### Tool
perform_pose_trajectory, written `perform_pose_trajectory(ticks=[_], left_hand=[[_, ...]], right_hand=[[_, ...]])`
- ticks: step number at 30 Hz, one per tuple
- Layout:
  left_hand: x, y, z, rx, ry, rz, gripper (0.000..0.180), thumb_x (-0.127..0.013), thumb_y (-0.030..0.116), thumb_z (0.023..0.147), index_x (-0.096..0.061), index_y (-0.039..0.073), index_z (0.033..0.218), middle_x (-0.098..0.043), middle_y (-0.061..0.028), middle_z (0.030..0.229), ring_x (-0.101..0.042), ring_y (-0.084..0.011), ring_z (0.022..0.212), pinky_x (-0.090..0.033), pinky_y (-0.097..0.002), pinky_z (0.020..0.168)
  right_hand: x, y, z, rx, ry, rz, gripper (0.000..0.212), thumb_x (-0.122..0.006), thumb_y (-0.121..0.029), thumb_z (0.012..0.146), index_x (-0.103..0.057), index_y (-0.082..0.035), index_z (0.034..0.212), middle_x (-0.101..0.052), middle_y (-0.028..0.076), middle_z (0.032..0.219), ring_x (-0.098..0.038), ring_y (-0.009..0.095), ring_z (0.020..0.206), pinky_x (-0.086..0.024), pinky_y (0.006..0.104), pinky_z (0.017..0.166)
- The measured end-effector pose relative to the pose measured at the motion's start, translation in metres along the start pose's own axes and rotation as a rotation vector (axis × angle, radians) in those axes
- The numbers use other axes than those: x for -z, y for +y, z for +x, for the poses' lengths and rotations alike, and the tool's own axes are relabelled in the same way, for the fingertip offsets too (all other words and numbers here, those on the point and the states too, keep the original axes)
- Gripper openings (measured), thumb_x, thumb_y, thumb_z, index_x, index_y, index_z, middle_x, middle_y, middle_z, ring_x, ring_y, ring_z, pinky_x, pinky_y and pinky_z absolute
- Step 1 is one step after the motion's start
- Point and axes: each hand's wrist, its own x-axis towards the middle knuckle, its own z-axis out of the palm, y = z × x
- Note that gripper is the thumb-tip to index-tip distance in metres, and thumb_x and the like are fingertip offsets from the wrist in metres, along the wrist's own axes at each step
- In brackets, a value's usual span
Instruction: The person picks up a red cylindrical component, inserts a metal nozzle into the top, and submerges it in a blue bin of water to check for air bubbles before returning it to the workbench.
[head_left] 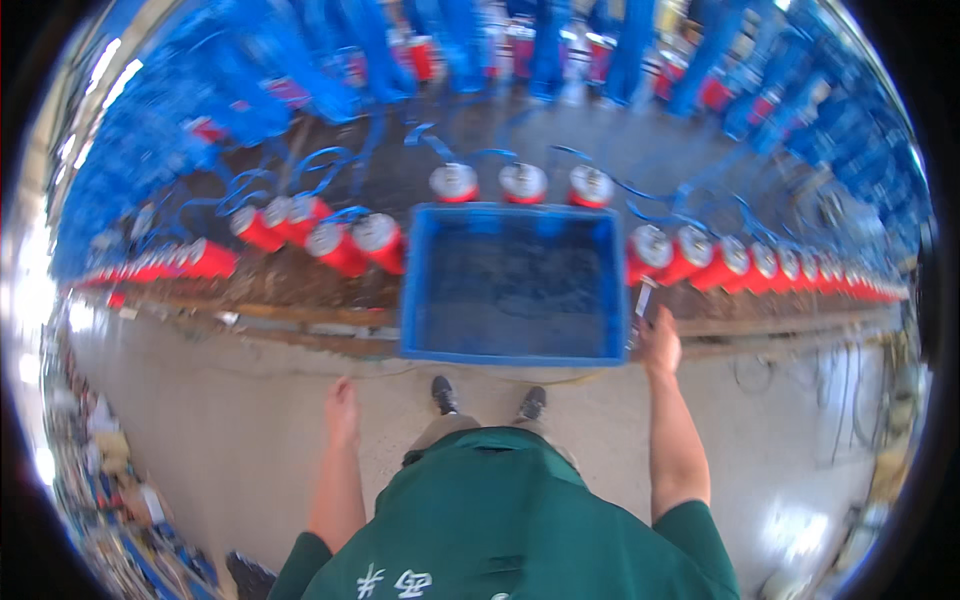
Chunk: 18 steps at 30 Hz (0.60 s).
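A blue plastic crate (512,352) sits in front of me at the table's near edge; its dark floor has nothing distinct on it. My right hand (660,342) is beside the crate's right wall, closed around a slim silver-and-white object (643,298) that is too blurred to name. Just beyond that hand is a red cylinder with a pale metallic top (651,246). Over the floor, to the left of the crate, my left hand (342,408) hangs away from the table. Its fingers are blurred, and no object shows in it.
Red cylinders (378,238) line both sides of the crate, and a few stand behind it (523,183). Blue straps (320,165) trail over the dark tabletop (420,135). Dense blue bands (460,50) hang along the back. Mixed items (115,470) pile up at far left.
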Motion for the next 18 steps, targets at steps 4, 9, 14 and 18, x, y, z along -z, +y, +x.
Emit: perform_pose_trajectory(ticks=[4, 9, 14, 18], left_hand=[[0.009, 0.021, 0.043, -0.024, -0.026, -0.032, 0.049, -0.069, 0.033, 0.105, -0.06, 0.009, 0.147, -0.07, -0.0061, 0.134, -0.062, -0.0198, 0.13, -0.052, -0.0428, 0.095], [0.058, 0.075, 0.119, -0.093, 0.077, -0.136, 0.056, -0.073, 0.031, 0.103, -0.054, 0.009, 0.151, -0.067, -0.0076, 0.139, -0.062, -0.02, 0.129, -0.053, -0.0418, 0.096], [0.093, 0.16, 0.257, -0.349, 0.276, -0.098, 0.08, -0.086, 0.029, 0.092, -0.046, 0.002, 0.157, -0.058, -0.0192, 0.148, -0.063, -0.0264, 0.126, -0.055, -0.0411, 0.1], [0.104, 0.208, 0.381, -0.591, 0.39, 0.378, 0.112, -0.094, 0.042, 0.079, -0.035, -0.003, 0.162, -0.051, -0.0265, 0.155, -0.058, -0.0403, 0.137, -0.05, -0.0481, 0.113]], right_hand=[[0.003, -0.01, -0.013, -0.149, -0.106, 0.054, 0.055, -0.074, -0.032, 0.1, -0.057, -0.011, 0.147, -0.068, 0.02, 0.141, -0.067, 0.043, 0.125, -0.056, 0.0518, 0.1], [0.012, -0.024, -0.039, -0.176, -0.032, 0.132, 0.048, -0.072, -0.03, 0.104, -0.062, 0.0, 0.14, -0.07, 0.025, 0.131, -0.069, 0.041, 0.117, -0.054, 0.0482, 0.1], [0.034, -0.01, -0.108, -0.332, 0.134, 0.241, 0.027, -0.072, -0.019, 0.098, -0.06, 0.002, 0.11, -0.068, 0.019, 0.099, -0.066, 0.031, 0.09, -0.054, 0.0458, 0.086], [0.039, 0.018, -0.197, -0.487, 0.027, 0.197, 0.019, -0.071, -0.01, 0.088, -0.055, -0.001, 0.092, -0.057, 0.008, 0.077, -0.053, 0.023, 0.065, -0.048, 0.0406, 0.059]])
